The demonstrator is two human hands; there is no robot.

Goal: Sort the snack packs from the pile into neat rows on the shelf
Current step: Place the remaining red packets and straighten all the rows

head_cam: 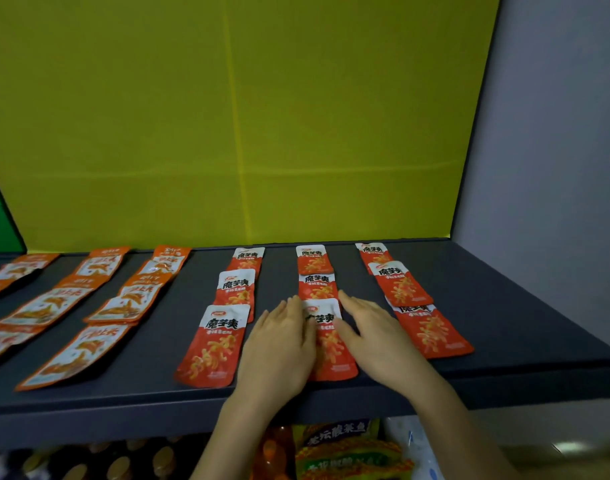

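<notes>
- Backboard [227, 116], yellow, rises behind the whole working area and takes no part in the job.
- Dark grey shelf [504, 306] is where the sorting happens; bare surface shows along its right side and front lip.
- Orange packs [71, 355] lie in several slanting rows across the left half, some overlapping their neighbours.
- Red packs [213, 344] form three front-to-back rows on the right half, three deep in each. The rightmost row leans a little off line.
- Goods [338, 448] on the level below are dim and partly hidden by the forearms.
- Left hand [279, 348] lies flat with fingers straight, its fingertips touching the left edge of the nearest pack in the middle red row. It clasps nothing.
- Right hand [372, 336] mirrors it on the other side, fingers extended and laid against that pack's right edge, likewise clasping nothing.
- Front pack [326, 336] sits between the two palms, overlapping the foot of the pack behind it.
- Step in hand, as I judge it: squaring this pack into line with its row, not fetching a new one.
- No loose pile shows in view, so the sorting looks nearly done.
- Next move probably calls for a light inward nudge from both sides. After that, the skewed right-hand row could be straightened without disturbing its overlaps.
</notes>
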